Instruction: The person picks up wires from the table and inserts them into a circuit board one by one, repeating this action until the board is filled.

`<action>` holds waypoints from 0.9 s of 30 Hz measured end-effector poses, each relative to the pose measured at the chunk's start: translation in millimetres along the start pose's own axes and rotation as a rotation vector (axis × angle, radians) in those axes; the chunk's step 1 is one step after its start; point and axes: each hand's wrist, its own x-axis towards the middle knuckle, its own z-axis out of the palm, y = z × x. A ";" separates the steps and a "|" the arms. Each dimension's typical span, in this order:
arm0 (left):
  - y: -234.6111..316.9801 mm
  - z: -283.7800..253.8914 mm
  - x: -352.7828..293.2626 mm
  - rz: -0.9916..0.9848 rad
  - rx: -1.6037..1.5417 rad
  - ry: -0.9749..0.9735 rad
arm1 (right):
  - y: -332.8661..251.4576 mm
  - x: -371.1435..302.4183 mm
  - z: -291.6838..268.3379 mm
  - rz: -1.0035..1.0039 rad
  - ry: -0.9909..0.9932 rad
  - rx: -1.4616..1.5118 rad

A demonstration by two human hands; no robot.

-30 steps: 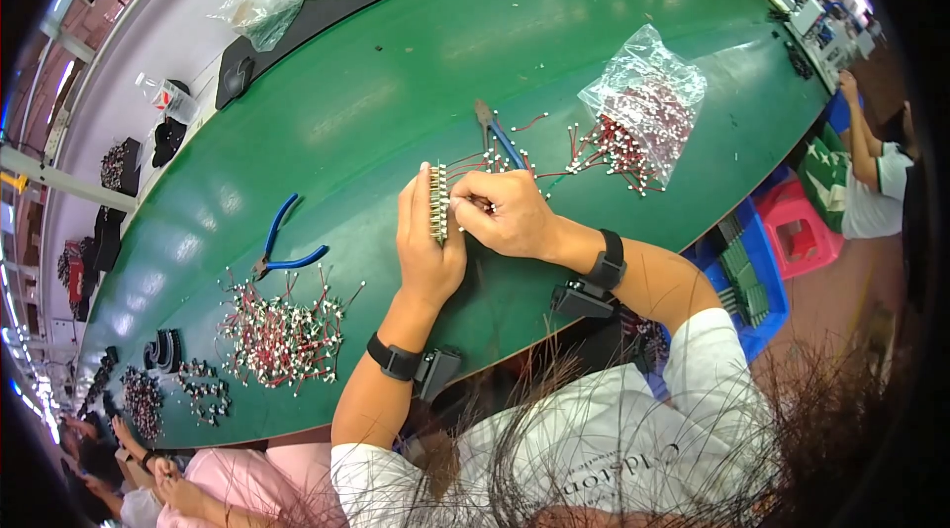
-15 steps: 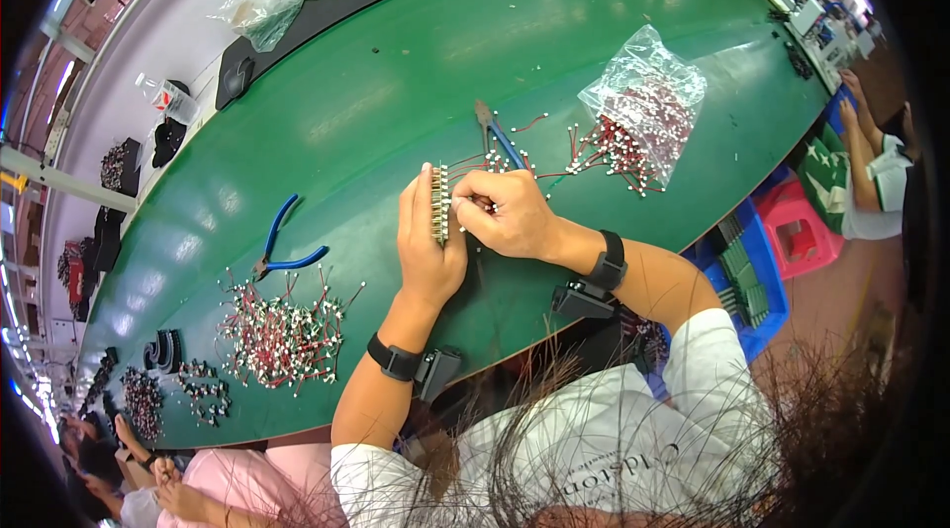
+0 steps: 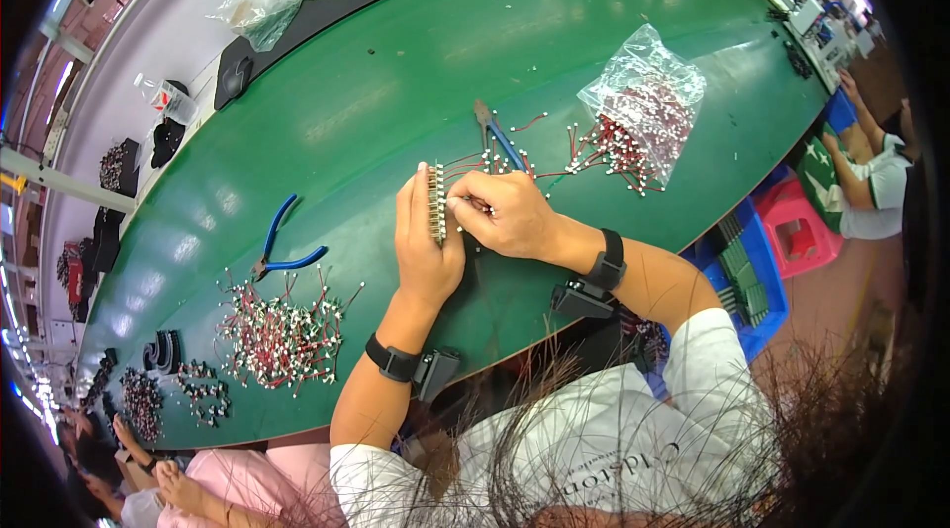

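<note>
1. One left hand [image 3: 427, 259] grips one narrow strip [image 3: 436, 203] with a row of small pale parts along it; the strip stands lengthwise against the fingers, between the two hands.
2. One right hand [image 3: 513, 216] is curled, fingertips at the strip's right edge; whether those fingers pinch anything I cannot tell.
3. Two blue-handled hand tools lie on the green worktop [image 3: 346, 152]: spread cutters [image 3: 282, 249] left of the left fingers, and pliers [image 3: 507, 144] just beyond the right fingers, among scattered red wires [image 3: 529, 124] with white ends, too many to count.
4. One clear bag [image 3: 641, 58] sits beyond and to the right of the right fingers; it holds a heap of red wires with white ends, some spilling out toward the fingers.
5. One loose pile [image 3: 282, 335] of similar wires, uncountable, lies left of the left fingers and nearer the body.
6. One blue crate [image 3: 775, 305], well to the right of the right fingers and below worktop level, contains stacked green pieces [image 3: 740, 276]; their number is unclear.
7. One pink stool [image 3: 800, 226] stands past the crate, farther from the fingers.
</note>
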 end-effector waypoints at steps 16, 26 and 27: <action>-1.8 2.3 0.2 0.049 0.045 -0.012 | 10.1 2.2 0.4 -0.087 0.020 -0.031; -17.6 -7.6 0.6 -0.238 -0.155 0.216 | 8.5 1.6 -4.6 0.104 -0.219 -0.058; -18.6 -8.3 0.7 -0.262 -0.187 0.233 | 8.7 1.8 -4.6 0.102 -0.220 -0.057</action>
